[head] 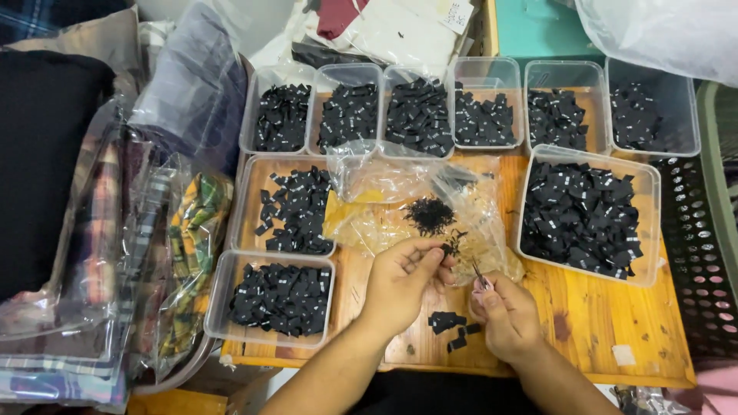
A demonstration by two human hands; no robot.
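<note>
My left hand [400, 280] pinches a small black fabric label [450, 248] between thumb and fingers, just over the wooden table [607, 315]. My right hand [503, 315] grips a small pair of snips [478, 275], blades pointing up toward that label. A few cut black labels [450, 323] lie on the wood between my wrists. Behind my hands lies a crumpled clear plastic bag [384, 180] with a heap of black threads or label scraps [429, 215] on it.
Several clear plastic tubs full of black labels ring the table: a row at the back [419, 115], a large one at right [583, 215], two at left [280, 296]. Bagged plaid fabrics [169, 261] pile at left. A black perforated crate [703, 261] stands at right.
</note>
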